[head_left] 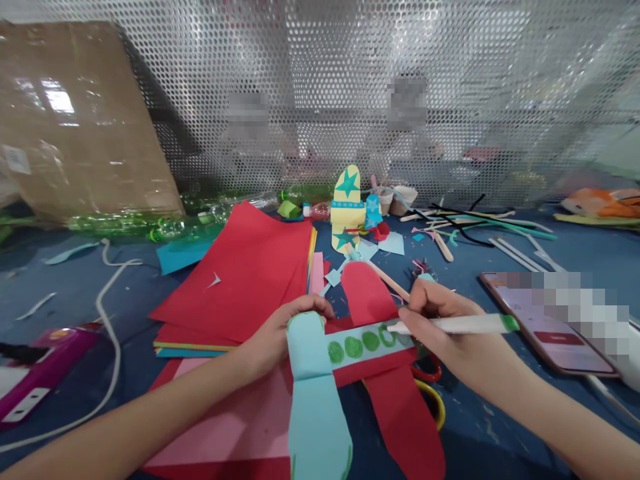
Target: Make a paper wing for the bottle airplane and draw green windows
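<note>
My left hand (273,330) grips a paper piece, its fingers partly hidden behind a long light-blue paper shape (320,413) with rounded ends. A red paper band (373,367) runs right from there, across a long red paper shape (410,420). Along the band lies a light-blue strip (345,361) with several green dots; the rightmost is an outline, only partly coloured. My right hand (450,327) is closed on a white marker (465,325) with a green end, its tip touching the strip at that rightmost dot.
A stack of red paper (240,273) lies left of centre. Yellow-handled scissors (437,403) are partly under the red shape. A phone (555,333) is at right, a purple power strip (50,367) at left. Behind stand a yellow paper sandal shape (349,215), plastic bottles (175,229) and cardboard (85,133).
</note>
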Demonstrator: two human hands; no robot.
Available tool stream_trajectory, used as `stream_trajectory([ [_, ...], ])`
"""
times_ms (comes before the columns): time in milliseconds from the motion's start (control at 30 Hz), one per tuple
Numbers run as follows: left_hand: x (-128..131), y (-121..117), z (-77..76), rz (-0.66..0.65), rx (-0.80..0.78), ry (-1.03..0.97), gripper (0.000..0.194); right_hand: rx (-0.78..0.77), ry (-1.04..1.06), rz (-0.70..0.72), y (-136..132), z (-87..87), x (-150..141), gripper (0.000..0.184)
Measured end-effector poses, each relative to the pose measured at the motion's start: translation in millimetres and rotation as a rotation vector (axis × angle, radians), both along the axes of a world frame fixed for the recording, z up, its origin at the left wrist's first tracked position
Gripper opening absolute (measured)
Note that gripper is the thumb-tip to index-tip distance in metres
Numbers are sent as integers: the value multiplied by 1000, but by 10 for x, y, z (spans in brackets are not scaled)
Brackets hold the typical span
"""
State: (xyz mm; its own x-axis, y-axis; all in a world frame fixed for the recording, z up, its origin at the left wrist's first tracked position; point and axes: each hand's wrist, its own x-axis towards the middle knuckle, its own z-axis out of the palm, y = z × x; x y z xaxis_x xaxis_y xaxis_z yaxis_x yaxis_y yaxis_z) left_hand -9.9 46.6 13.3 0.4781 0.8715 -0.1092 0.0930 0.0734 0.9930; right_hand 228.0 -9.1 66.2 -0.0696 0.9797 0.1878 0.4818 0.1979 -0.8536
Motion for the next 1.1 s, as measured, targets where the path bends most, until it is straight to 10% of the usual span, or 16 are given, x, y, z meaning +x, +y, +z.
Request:
stream_trajectory([
  [1100,23,-17,61,-7,-40,57,20,3,18,0,11,-14,28,26],
])
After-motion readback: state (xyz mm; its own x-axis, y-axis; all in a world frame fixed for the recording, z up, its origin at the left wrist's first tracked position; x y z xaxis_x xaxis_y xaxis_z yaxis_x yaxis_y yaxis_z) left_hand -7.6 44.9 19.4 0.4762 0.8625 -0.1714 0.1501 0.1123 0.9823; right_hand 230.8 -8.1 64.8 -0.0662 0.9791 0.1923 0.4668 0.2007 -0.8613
